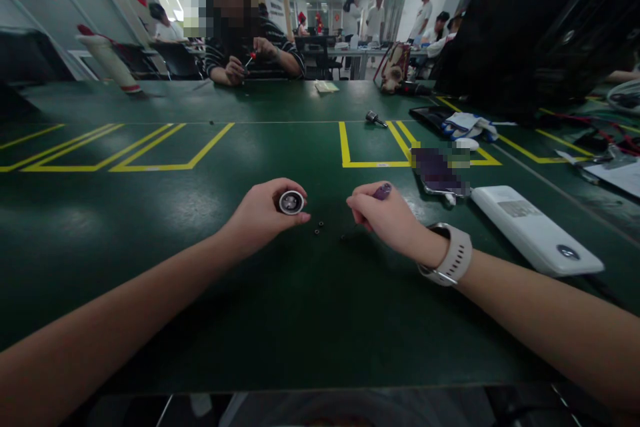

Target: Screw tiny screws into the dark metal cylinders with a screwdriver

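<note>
Item: left grip (265, 213), yours. Thumb and fingers wrapped around a metal cup-shaped part (291, 203), held above the bench (225, 333) with its round mouth turned towards you; small fittings show inside, too small to identify.

Item: right grip (383, 219), yours. Fingers closed in a pen-like hold on a purple-handled tool (383, 191); handle end uppermost, lower end too faint to make out. Pale-strapped wristwatch (457, 255) on that wrist.

Item: two small dark rings (321, 224), lying near each other on the bench between your hands, closer to the left. One small dark piece (343, 237), just below your right fingers.

Item: phone (440, 172), beyond your right hand; white power bank (537, 230), to the right of your watch.

Item: dark metal fitting (375, 119), lying farther back, near yellow tape (345, 147). Blue-and-white gloves (470, 125), to its right.

Item: co-worker (280, 57) in a striped top, across the bench, both hands raised, holding a red-ended tool (251, 57).
</note>
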### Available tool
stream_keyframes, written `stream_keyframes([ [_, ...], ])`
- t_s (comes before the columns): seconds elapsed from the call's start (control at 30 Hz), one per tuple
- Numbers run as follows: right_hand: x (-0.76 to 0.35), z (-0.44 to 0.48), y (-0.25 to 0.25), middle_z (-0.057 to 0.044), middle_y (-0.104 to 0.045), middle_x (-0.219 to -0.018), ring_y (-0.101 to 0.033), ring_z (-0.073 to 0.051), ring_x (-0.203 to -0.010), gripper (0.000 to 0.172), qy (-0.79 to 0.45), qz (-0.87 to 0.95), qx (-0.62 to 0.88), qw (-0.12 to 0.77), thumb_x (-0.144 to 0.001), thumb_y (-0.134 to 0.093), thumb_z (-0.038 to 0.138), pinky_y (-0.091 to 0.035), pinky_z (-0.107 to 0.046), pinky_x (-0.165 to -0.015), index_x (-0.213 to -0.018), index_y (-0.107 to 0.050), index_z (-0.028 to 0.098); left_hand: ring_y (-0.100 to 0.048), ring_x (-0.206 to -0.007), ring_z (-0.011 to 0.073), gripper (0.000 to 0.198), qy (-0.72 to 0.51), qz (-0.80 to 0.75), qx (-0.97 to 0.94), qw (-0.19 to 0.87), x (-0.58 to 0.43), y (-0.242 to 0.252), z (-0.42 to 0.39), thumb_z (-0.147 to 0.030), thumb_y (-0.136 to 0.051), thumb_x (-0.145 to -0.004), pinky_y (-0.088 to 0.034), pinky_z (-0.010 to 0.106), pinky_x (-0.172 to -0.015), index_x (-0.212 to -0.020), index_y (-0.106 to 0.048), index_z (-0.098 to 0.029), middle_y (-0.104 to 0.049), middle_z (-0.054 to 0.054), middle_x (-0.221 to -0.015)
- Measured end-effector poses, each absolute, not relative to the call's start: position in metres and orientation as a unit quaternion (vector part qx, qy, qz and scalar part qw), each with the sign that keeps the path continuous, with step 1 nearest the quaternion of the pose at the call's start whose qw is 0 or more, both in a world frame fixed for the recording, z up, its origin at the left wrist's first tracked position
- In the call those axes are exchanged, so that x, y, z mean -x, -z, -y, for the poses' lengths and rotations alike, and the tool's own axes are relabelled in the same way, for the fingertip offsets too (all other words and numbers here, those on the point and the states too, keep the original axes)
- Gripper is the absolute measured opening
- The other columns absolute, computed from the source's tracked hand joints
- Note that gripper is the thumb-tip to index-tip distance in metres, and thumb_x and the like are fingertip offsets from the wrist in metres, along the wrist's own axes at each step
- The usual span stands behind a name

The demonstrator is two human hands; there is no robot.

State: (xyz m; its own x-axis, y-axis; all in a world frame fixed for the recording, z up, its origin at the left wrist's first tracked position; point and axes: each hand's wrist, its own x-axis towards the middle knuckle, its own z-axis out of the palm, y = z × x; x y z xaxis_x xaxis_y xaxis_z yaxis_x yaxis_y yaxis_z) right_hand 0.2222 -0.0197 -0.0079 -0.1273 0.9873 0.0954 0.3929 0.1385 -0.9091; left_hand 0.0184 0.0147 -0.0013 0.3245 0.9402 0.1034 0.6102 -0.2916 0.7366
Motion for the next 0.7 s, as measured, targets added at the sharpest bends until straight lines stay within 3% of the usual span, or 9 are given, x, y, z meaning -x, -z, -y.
stream_keyframes([
  [0.13, -0.221, 0.023, 0.009, 0.005, -0.040, -0.043, -0.040, -0.009, -0.043, 0.033, -0.359, 0.656, 0.526, 0.406, -0.081, -0.046, 0.021, -0.030, -0.025, -0.045, -0.048, -0.046, 0.019, -0.066, -0.089, 0.0195, 0.038, -0.307, -0.502, -0.590, 0.553, -0.029, -0.013, -0.005, -0.007, -0.069, -0.060, -0.053, 0.029, -0.080, -0.096, -0.062, -0.015, -0.068, 0.005, -0.099],
  [0.23, -0.217, 0.026, 0.017, 0.005, -0.042, -0.046, -0.042, -0.009, -0.046, 0.034, -0.345, 0.661, 0.503, 0.437, -0.084, -0.046, 0.023, -0.031, -0.025, -0.047, -0.050, -0.047, 0.018, -0.067, -0.092, 0.0186, 0.036, -0.330, -0.496, -0.494, 0.634, -0.035, -0.016, 0.003, 0.001, -0.060, -0.064, -0.053, 0.026, -0.083, -0.098, -0.063, -0.011, -0.069, 0.008, -0.099],
  [0.4, -0.215, 0.037, 0.025, 0.004, -0.046, -0.050, -0.045, -0.010, -0.050, 0.036, -0.323, 0.678, 0.433, 0.498, -0.090, -0.044, 0.027, -0.035, -0.025, -0.051, -0.056, -0.050, 0.018, -0.068, -0.086, 0.0157, 0.033, -0.379, -0.515, -0.443, 0.628, -0.033, -0.008, 0.004, 0.001, -0.059, -0.070, -0.054, 0.023, -0.083, -0.100, -0.065, -0.011, -0.071, 0.008, -0.098],
  [0.53, -0.216, 0.047, 0.023, 0.002, -0.050, -0.059, -0.048, -0.011, -0.057, 0.028, -0.226, 0.727, 0.359, 0.540, -0.091, -0.042, 0.022, -0.038, -0.026, -0.056, -0.065, -0.053, 0.018, -0.068, -0.085, 0.0150, 0.033, -0.382, -0.524, -0.449, 0.615, -0.027, -0.003, 0.003, -0.001, -0.062, -0.069, -0.054, 0.023, -0.082, -0.100, -0.066, -0.011, -0.071, 0.008, -0.096],
  [0.7, -0.209, 0.053, 0.023, -0.003, -0.055, -0.068, -0.050, -0.015, -0.066, 0.016, -0.119, 0.824, 0.278, 0.479, -0.089, -0.045, 0.016, -0.042, -0.031, -0.064, -0.075, -0.052, 0.018, -0.067, -0.088, 0.0165, 0.036, -0.390, -0.507, -0.473, 0.607, -0.026, -0.002, 0.009, -0.005, -0.067, -0.062, -0.052, 0.028, -0.088, -0.097, -0.068, -0.013, -0.072, 0.006, -0.097],
])
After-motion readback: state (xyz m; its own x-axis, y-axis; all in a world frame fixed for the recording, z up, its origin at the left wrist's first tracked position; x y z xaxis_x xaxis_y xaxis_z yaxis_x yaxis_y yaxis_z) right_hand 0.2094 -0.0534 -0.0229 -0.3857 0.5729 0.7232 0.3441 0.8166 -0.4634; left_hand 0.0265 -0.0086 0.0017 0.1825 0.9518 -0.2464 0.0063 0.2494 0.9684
